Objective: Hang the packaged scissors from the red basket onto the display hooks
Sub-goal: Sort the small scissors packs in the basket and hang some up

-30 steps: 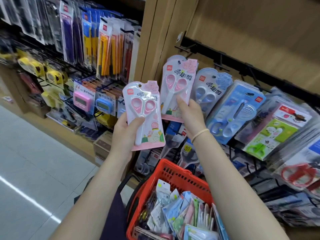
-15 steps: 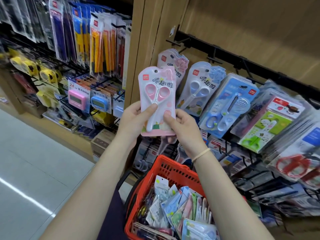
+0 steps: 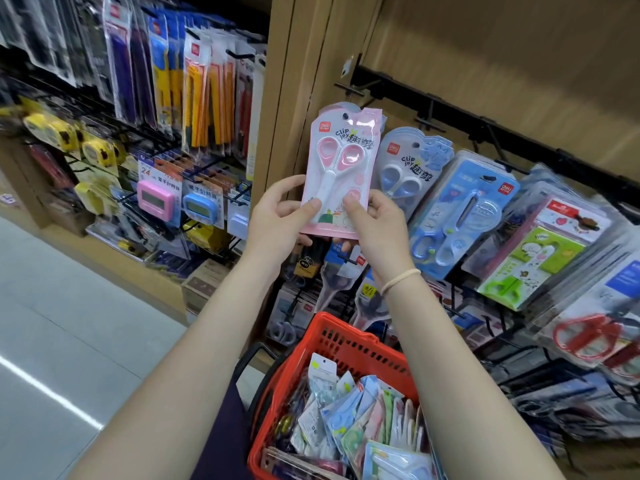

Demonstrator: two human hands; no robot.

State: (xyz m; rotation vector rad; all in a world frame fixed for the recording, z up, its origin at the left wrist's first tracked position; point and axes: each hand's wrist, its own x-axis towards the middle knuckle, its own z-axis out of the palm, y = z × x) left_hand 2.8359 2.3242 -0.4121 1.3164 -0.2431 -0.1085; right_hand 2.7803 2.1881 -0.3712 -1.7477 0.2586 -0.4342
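Grip: the left hand and right hand both pinch one pink scissors pack by its lower edge, above one red basket full of packs.

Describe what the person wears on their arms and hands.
Both forearms are bare, with no sleeves in view. The right wrist carries a thin cream-coloured band, like a hair tie. The left hand and right hand show no gloves; no rings are visible.
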